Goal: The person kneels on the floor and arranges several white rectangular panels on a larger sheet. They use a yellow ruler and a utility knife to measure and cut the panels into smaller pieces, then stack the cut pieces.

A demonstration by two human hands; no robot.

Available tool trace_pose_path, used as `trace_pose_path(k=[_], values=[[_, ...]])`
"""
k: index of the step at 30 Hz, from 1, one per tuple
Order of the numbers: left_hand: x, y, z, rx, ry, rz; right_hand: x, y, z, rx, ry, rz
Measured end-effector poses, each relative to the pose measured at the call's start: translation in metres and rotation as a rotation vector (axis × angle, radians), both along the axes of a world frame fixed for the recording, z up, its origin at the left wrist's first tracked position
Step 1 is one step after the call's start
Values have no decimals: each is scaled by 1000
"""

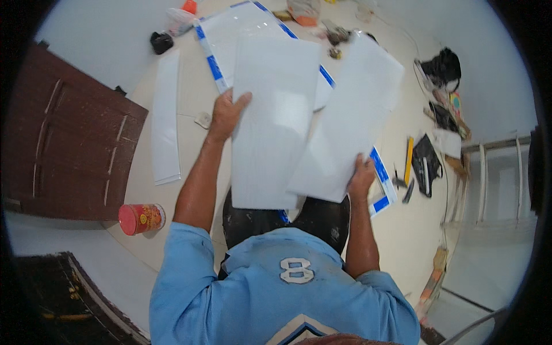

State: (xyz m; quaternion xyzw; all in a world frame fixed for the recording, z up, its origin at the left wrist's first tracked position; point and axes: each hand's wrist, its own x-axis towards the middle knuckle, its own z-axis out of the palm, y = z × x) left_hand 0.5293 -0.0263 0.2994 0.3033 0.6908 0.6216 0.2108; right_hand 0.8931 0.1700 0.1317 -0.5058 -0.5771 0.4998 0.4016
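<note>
I see 2 white panels held apart: my left hand (226,115) clamps the left panel (270,121) by its edge, my right hand (360,175) grips the right panel (348,121) from below, above the floor (190,109).

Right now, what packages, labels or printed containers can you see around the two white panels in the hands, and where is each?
Red can: on the floor, lower left, lying on its side; round, red with a yellow printed label.
Flat white package: on the floor beyond the panels; rectangular, edged with blue and white tape.
Plastic bag: top centre on the floor; pale with orange contents.
No signs or screens in view.
</note>
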Motion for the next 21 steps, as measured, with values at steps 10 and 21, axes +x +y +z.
trace_pose_path(k=[10,21], values=[[-31,162,-64,-272,91,-228,198,102,-143,-125,-138,-716],[-5,309,-170,-326,-206,-695,270,105,-160,-259,-1165,-539]])
